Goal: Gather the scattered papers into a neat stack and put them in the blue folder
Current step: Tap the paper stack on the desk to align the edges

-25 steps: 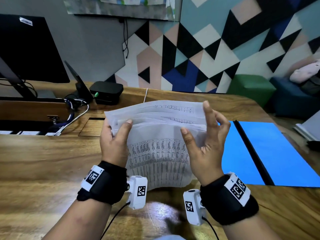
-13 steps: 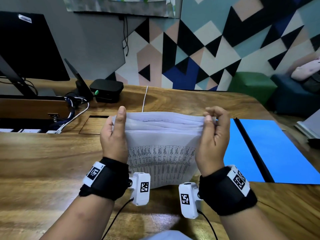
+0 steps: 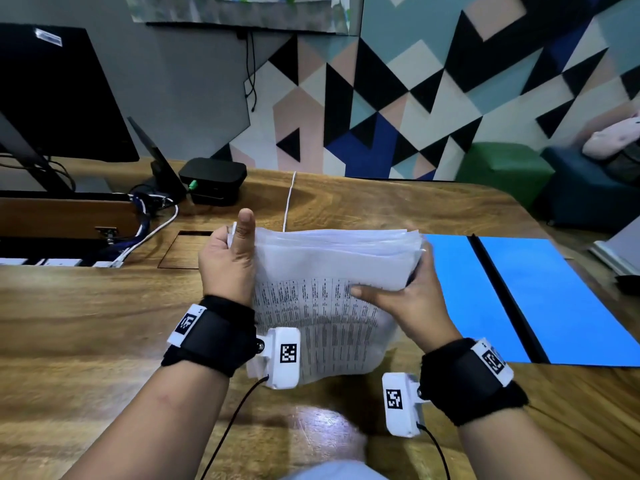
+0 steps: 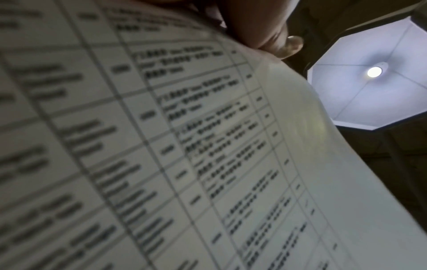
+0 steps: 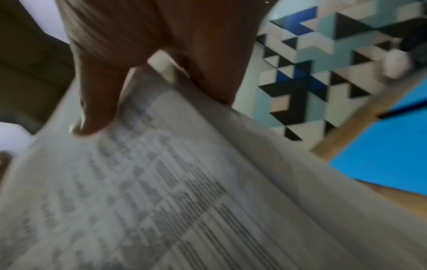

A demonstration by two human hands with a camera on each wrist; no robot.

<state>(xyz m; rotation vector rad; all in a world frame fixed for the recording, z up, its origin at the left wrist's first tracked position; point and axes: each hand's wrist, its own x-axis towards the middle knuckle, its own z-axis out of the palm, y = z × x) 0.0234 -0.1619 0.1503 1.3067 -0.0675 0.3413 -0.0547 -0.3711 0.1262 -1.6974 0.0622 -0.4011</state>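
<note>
The gathering looks done and the squaring-up is in hand: the papers are held on edge at the centre of the head view, above the tabletop. The left hand grips their left side, thumb upright against the near sheet; the right hand pinches the right side, thumb across the printed table and fingers behind. The top edges are not quite flush. The blue folder lies open and flat at centre right, just beside the right hand. Next, I judge, comes tapping the sheets even, then carrying them rightward and laying them flat on a folder panel.
</note>
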